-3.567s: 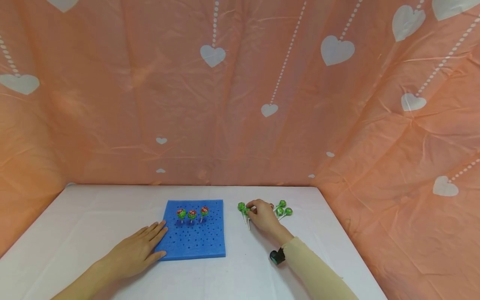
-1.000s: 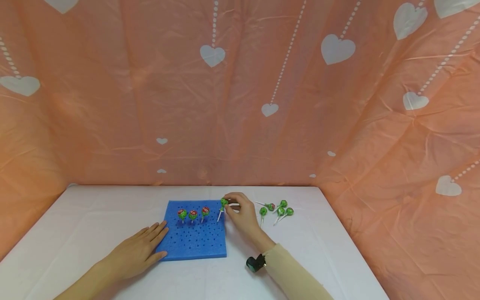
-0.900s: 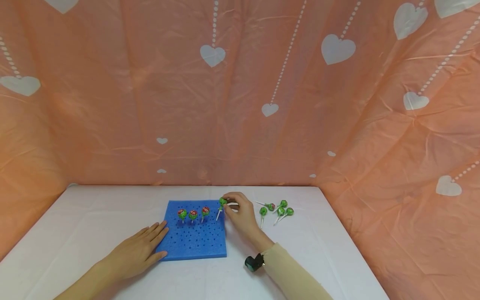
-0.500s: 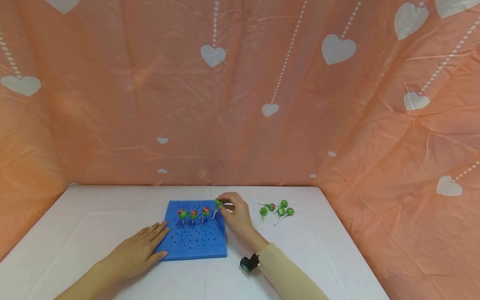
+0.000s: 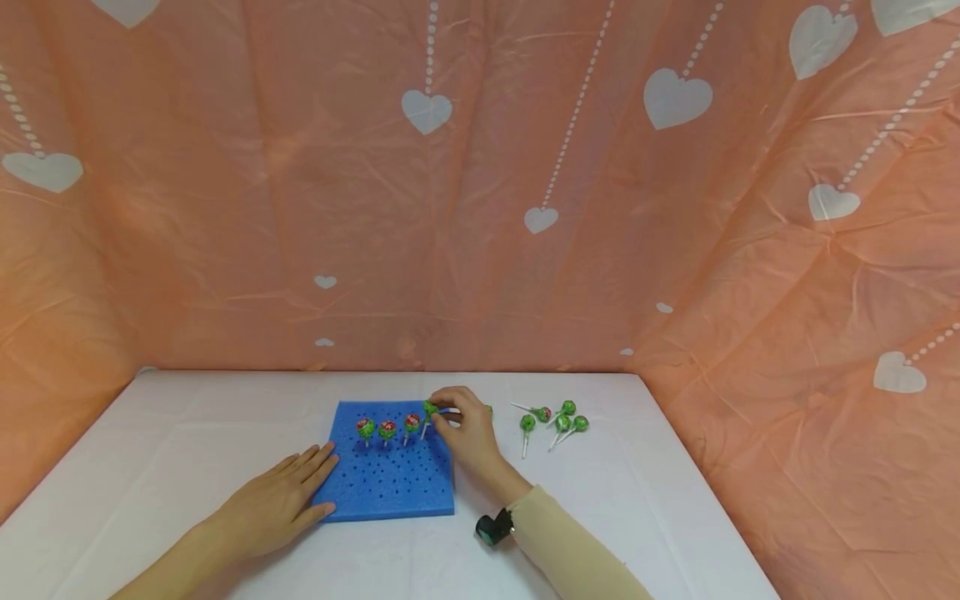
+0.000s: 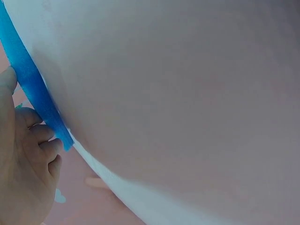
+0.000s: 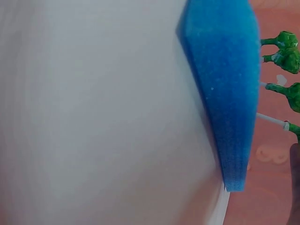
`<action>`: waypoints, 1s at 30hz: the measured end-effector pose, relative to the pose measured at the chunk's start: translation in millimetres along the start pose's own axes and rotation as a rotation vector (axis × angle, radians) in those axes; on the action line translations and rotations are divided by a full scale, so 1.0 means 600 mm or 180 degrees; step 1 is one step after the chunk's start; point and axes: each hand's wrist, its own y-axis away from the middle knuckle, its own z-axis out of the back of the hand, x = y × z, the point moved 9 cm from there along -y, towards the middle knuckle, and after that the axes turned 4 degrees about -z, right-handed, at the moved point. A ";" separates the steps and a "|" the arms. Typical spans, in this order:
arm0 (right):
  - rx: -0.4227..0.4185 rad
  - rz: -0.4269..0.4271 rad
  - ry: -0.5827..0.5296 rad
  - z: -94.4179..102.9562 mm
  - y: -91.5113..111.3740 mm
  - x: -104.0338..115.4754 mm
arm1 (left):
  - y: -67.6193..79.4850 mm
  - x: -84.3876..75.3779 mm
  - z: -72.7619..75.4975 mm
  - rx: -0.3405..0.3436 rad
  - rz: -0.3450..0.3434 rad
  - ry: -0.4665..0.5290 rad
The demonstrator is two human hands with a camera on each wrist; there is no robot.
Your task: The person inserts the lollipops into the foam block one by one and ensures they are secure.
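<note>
My left hand [image 5: 273, 500] lies with straight fingers against the left edge of a blue foam block [image 5: 393, 503] dotted with holes. Three lollipops in red and green wrappers, one of them the middle lollipop [image 5: 386, 430], stand upright in its upper part. To their right, my right hand [image 5: 474, 437] pinches a green lollipop [image 5: 429, 408] by its head, stick down at the foam. Whether that stick has entered a hole cannot be made out. A second green lollipop [image 5: 489, 409] shows behind the same hand, apparently held in it. In the right wrist view a white stick [image 7: 271, 120] meets the block's edge.
Several loose lollipops, including a green lollipop [image 5: 527, 423] lying apart, are on the white table [image 5: 585, 492] to the right. A black wrist camera [image 5: 491, 529] sits on my right wrist. An orange curtain [image 5: 480, 317] with white hearts encloses the table.
My right hand took two green lollipops from the right of the block and carried them left over the foam. In the last second it has edged further left. The left hand stays put.
</note>
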 end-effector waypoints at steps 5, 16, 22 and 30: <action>0.0025 -0.0026 0.0013 -0.001 0.002 -0.003 | -0.001 0.000 -0.001 0.0006 0.0006 0.0002; 0.0141 -0.0025 0.0111 -0.003 0.006 0.000 | -0.001 -0.001 0.000 0.0049 0.0035 0.0050; 0.0261 -0.0039 0.0255 -0.011 0.009 -0.002 | -0.001 -0.001 0.001 0.0028 0.0029 0.0043; 0.0310 -0.0063 0.0318 -0.013 0.013 0.000 | -0.001 0.000 0.001 0.0029 0.0015 0.0034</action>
